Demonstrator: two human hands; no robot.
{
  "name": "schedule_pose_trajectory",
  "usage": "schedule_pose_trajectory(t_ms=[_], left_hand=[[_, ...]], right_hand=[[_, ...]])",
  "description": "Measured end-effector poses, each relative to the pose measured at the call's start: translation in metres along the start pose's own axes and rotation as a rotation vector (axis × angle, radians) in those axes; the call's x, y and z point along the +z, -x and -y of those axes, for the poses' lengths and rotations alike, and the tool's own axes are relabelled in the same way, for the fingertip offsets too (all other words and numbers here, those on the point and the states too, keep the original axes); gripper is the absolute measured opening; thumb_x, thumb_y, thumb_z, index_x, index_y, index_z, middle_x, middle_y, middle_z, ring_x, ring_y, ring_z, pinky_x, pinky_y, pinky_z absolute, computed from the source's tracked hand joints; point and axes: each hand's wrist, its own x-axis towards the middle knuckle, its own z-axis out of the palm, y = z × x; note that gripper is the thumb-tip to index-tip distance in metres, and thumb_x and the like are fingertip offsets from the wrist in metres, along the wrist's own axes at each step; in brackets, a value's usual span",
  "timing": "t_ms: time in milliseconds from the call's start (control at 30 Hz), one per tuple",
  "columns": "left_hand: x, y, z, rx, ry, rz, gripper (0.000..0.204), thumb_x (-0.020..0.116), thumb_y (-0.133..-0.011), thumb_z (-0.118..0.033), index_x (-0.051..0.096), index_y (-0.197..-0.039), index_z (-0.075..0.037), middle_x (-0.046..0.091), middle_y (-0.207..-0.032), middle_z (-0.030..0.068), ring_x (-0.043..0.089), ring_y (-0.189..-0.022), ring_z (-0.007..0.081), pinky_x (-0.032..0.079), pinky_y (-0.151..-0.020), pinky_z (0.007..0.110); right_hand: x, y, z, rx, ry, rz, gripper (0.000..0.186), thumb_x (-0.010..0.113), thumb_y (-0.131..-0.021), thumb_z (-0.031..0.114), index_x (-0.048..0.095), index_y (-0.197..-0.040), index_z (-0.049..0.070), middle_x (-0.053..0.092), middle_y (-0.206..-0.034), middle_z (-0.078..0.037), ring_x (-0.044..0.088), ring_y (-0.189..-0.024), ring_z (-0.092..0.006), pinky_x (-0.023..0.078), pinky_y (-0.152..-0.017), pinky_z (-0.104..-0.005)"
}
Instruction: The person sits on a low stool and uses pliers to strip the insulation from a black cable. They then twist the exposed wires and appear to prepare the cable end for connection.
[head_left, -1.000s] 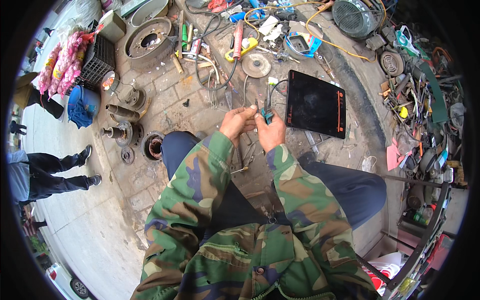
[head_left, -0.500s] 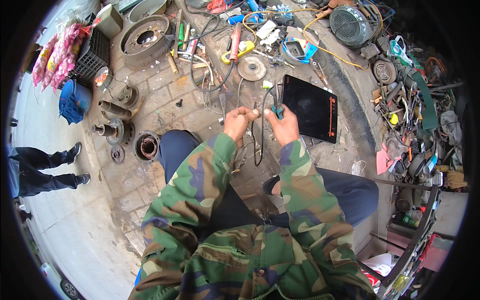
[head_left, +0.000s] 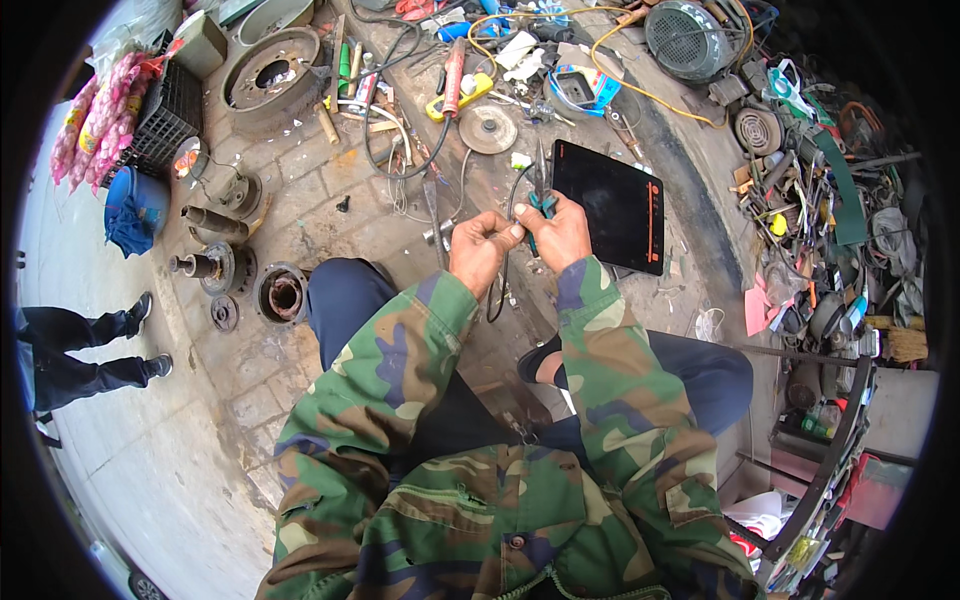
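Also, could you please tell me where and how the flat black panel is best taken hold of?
Probably grip the panel by its right edge, coming from the right: it is a wide, smooth slab with no handle showing, while the right hand and pliers crowd its left side.

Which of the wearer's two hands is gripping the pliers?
The right hand, the one nearer the flat black panel: teal-handled pliers point up from it. The left hand shows no pliers.
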Motion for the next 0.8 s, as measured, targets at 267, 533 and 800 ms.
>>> schedule_pose_trajectory(t_ms=[267, 533, 800], left_hand=[[-0.002, 0.004, 0.014, 0.352, -0.558, -0.014, 0.009, 0.076, -0.083, -0.005, 0.07, -0.078, -0.001, 0.062, -0.08, 0.003, 0.054, -0.077, 0.0111, 0.043, -0.073, 0.031], [-0.007, -0.005, 0.025, -0.063, -0.03, 0.13, 0.011, 0.07, -0.095, -0.013, 0.07, -0.092, -0.002, 0.07, -0.093, 0.0038, 0.058, -0.087, 0.0104, 0.045, -0.083, 0.03], [-0.004, -0.012, 0.028, -0.057, -0.015, 0.205, 0.017, 0.067, -0.098, -0.02, 0.066, -0.096, -0.003, 0.07, -0.093, 0.0041, 0.058, -0.088, 0.01, 0.044, -0.087, 0.029]], right_hand=[[-0.012, -0.002, -0.004, 0.434, -0.407, 0.14, 0.02, 0.074, -0.088, 0.01, 0.066, -0.097, -0.005, 0.068, -0.086, -0.012, 0.067, -0.071, -0.0205, 0.057, -0.061, -0.0355], [-0.017, -0.007, -0.003, 0.38, -0.414, 0.142, 0.02, 0.074, -0.088, 0.009, 0.063, -0.098, -0.005, 0.067, -0.087, -0.013, 0.067, -0.07, -0.0231, 0.058, -0.059, -0.0376], [-0.036, -0.006, 0.005, 0.424, -0.522, 0.171, 0.022, 0.073, -0.09, 0.015, 0.066, -0.094, -0.006, 0.067, -0.08, -0.011, 0.067, -0.065, -0.0213, 0.053, -0.055, -0.0337]])
